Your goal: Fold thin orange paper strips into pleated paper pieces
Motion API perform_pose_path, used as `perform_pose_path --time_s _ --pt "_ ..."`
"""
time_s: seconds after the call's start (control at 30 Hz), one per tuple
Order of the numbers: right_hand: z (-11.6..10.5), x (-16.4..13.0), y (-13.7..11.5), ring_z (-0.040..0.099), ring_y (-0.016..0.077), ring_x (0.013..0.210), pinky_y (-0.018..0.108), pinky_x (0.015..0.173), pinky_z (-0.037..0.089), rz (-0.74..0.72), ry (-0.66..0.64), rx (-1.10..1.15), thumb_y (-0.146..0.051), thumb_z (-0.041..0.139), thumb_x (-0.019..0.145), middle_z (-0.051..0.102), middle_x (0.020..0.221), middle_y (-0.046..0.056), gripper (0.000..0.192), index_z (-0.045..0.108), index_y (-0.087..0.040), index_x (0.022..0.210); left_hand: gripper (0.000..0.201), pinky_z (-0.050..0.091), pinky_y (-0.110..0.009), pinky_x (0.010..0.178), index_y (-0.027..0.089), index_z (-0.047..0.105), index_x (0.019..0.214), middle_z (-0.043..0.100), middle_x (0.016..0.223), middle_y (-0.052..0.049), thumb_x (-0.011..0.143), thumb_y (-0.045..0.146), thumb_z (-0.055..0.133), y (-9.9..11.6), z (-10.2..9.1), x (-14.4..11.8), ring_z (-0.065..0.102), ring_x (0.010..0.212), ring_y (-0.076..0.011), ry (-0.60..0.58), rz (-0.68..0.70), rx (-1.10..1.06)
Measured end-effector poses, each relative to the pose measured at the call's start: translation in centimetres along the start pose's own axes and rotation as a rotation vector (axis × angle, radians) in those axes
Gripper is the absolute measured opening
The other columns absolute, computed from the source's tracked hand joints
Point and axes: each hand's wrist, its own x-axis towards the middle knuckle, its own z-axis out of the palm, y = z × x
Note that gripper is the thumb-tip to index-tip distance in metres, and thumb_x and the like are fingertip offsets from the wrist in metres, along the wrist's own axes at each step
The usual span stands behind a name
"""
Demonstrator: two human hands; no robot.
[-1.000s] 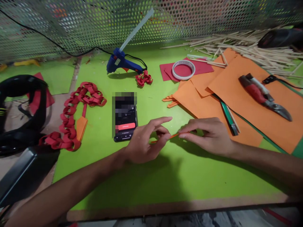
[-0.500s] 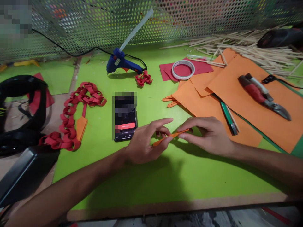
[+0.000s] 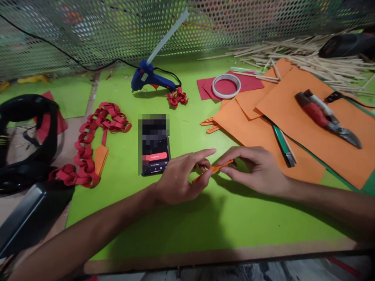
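A narrow orange paper strip (image 3: 218, 168) is held up between both hands over the green table (image 3: 164, 230). My left hand (image 3: 181, 177) pinches its left part between thumb and fingers, with the index finger stretched out above. The right end sits between the thumb and fingertips of my right hand (image 3: 253, 169). Fingers cover much of the strip, so its exact folds are hidden. Just beyond my left hand lies a phone (image 3: 159, 156) with its screen lit. Several small folded orange pieces (image 3: 212, 125) rest on the table beyond my right hand.
Orange sheets (image 3: 310, 117) carry pliers-like cutters (image 3: 328, 119) and a green utility knife (image 3: 283, 144). Behind are a tape roll (image 3: 226, 86), a blue glue gun (image 3: 149, 78) and wooden sticks (image 3: 331, 70). A red paper chain (image 3: 83, 150) and black headset-like strap (image 3: 29, 99) lie left.
The orange strip has turned slightly in my fingers, and less of its left end shows. Both hands keep their pinch, almost in the same place.
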Motion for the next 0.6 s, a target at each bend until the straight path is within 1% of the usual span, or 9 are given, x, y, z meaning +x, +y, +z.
perform_pose_path --time_s 0.1,0.27,0.4,0.5,0.6 --pt "0.08 -0.03 0.01 0.07 0.0138 0.078 0.028 0.071 0.057 -0.009 -0.013 0.004 -0.023 0.069 0.087 0.076 0.091 0.0 0.012 0.071 -0.025 0.099 0.054 0.061 -0.024 0.075 0.022 0.051 0.139 0.075 0.093 0.0 0.09 0.027 0.071 -0.08 0.08 -0.12 0.073 0.079 -0.0115 -0.019 0.013 0.024" --pt "0.19 -0.08 -0.1 0.07 0.0131 0.079 0.027 0.071 0.057 -0.026 -0.011 -0.012 -0.019 0.068 0.086 0.076 0.092 0.0 0.016 0.07 -0.025 0.101 0.05 0.06 -0.023 0.074 0.022 0.051 0.138 0.075 0.091 0.001 0.092 0.024 0.067 -0.16 0.11 -0.06 0.072 0.076 -0.0108 -0.003 0.033 0.051" --pt "0.26 -0.16 -0.23 0.069 0.0119 0.077 0.026 0.07 0.055 -0.021 -0.005 -0.034 -0.018 0.067 0.087 0.075 0.09 -0.001 0.014 0.07 -0.025 0.099 0.052 0.059 -0.026 0.073 0.019 0.051 0.137 0.076 0.093 -0.001 0.09 0.033 0.07 -0.03 -0.13 0.12 0.073 0.077 -0.0135 -0.061 0.085 0.129" --pt "0.3 -0.23 -0.16 0.068 0.0112 0.076 0.025 0.069 0.055 -0.032 0.005 -0.045 -0.017 0.065 0.087 0.075 0.089 -0.002 0.016 0.069 -0.025 0.1 0.047 0.059 -0.028 0.073 0.018 0.051 0.135 0.076 0.095 -0.003 0.092 0.029 0.067 0.14 -0.25 0.18 0.072 0.077 -0.0147 -0.074 0.115 0.182" --pt "0.39 -0.36 0.12 0.068 0.0117 0.077 0.025 0.069 0.056 -0.035 0.022 -0.052 -0.017 0.066 0.087 0.075 0.093 -0.001 0.022 0.067 -0.027 0.106 0.045 0.059 -0.028 0.072 0.019 0.051 0.136 0.076 0.096 -0.003 0.093 0.025 0.062 0.22 -0.25 0.17 0.073 0.076 -0.0149 -0.077 0.118 0.173"
